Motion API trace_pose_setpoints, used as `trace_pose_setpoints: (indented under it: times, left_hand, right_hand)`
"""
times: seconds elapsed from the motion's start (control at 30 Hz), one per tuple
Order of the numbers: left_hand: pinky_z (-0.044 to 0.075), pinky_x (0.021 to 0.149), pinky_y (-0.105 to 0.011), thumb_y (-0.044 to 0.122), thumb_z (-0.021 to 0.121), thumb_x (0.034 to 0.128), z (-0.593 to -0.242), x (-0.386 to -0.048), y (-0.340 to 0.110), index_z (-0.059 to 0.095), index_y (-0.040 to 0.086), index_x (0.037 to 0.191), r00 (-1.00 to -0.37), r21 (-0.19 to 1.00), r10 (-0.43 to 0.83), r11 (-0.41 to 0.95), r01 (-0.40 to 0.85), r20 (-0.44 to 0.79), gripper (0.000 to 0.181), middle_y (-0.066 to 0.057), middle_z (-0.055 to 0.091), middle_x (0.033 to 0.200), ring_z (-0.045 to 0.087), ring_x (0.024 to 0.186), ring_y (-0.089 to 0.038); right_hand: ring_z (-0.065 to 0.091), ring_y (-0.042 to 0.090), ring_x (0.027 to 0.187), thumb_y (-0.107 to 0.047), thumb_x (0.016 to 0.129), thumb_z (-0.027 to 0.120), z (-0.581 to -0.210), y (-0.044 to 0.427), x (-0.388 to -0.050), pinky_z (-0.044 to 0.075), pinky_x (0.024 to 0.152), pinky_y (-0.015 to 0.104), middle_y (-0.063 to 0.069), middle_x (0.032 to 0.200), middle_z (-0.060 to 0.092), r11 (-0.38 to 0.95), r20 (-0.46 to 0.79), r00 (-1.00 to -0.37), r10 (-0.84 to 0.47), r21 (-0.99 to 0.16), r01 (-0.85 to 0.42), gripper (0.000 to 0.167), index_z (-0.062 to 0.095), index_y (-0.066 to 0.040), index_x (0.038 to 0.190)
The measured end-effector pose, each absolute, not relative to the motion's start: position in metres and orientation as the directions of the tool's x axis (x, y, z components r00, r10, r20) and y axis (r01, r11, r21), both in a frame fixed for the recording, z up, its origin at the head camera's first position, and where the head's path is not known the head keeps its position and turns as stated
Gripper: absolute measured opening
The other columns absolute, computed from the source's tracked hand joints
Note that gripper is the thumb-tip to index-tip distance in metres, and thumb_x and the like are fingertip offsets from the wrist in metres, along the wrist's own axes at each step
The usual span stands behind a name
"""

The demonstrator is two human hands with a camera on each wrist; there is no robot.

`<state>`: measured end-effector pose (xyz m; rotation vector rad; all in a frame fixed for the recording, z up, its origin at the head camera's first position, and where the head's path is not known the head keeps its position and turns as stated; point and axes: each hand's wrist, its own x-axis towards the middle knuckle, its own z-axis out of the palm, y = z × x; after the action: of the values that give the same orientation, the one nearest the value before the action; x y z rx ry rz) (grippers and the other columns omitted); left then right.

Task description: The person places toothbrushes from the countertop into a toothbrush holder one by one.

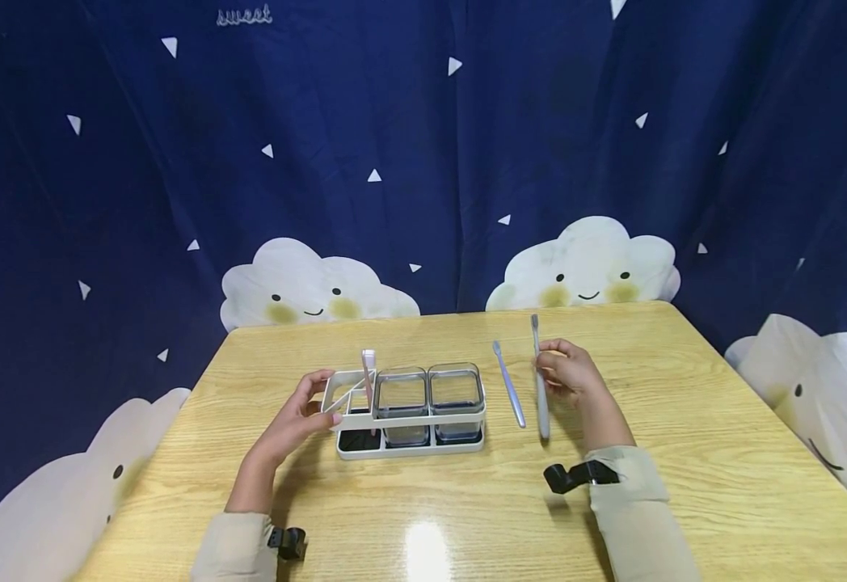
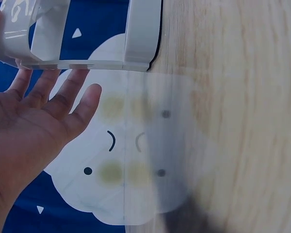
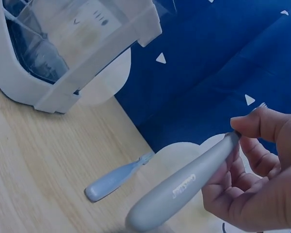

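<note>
A white toothbrush holder (image 1: 431, 421) stands on the table with two clear cups, the left cup (image 1: 403, 404) and the right cup (image 1: 456, 398), side by side in it. My left hand (image 1: 298, 414) grips its left end, thumb at the front edge and fingers toward the back. A pink toothbrush (image 1: 368, 384) stands upright in the holder's left section. To the right, my right hand (image 1: 575, 373) pinches a grey toothbrush (image 3: 177, 191) near its neck, thick handle end toward me. Between that brush and the holder lies a blue toothbrush (image 1: 509, 388) on the table.
The wooden table (image 1: 365, 509) reaches back to a dark blue curtain (image 1: 365, 97) printed with clouds and small white triangles. A black wrist camera (image 1: 572, 477) sits on the right sleeve, another camera (image 1: 288, 541) on the left.
</note>
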<state>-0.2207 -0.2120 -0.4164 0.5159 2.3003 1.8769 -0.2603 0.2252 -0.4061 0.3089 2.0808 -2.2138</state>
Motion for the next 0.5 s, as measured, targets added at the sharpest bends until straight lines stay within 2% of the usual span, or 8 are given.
trace_pose_setpoints:
  times: [0.17,0.3,0.5]
  left_hand:
    - [0.046,0.076,-0.036,0.002,0.064,0.0804,-0.416,-0.221,-0.212,0.032,0.008,0.137,-0.935,0.969,0.335,0.170,0.179,0.114,0.065,-0.021,0.037,0.127,0.050,0.096,-0.032]
    - [0.045,0.077,-0.037,0.003,0.065,0.0805,-0.416,-0.221,-0.212,0.032,0.008,0.137,-0.936,0.969,0.333,0.172,0.175,0.111,0.066,-0.021,0.037,0.128,0.050,0.097,-0.032]
    - [0.045,0.077,-0.037,0.003,0.065,0.0808,-0.416,-0.221,-0.212,0.032,0.009,0.137,-0.938,0.969,0.330,0.175,0.172,0.107,0.065,-0.021,0.038,0.127,0.049,0.096,-0.032]
  right_hand:
    - [0.054,0.008,0.057,-0.003,0.087,0.057,-0.400,0.224,-0.259,0.042,0.052,0.026,0.000,0.076,0.059,-0.085,-0.181,-0.983,0.038,-0.981,0.177,0.016,0.052,-0.007,0.102]
    - [0.054,0.008,0.059,-0.005,0.088,0.057,-0.396,0.221,-0.259,0.044,0.055,0.027,-0.001,0.077,0.058,-0.077,-0.149,-0.988,0.026,-0.986,0.147,0.013,0.052,-0.007,0.100]
    - [0.056,0.009,0.062,-0.005,0.088,0.056,-0.389,0.215,-0.256,0.047,0.059,0.029,-0.001,0.078,0.059,-0.078,-0.109,-0.993,0.036,-0.991,0.106,0.009,0.053,-0.013,0.091]
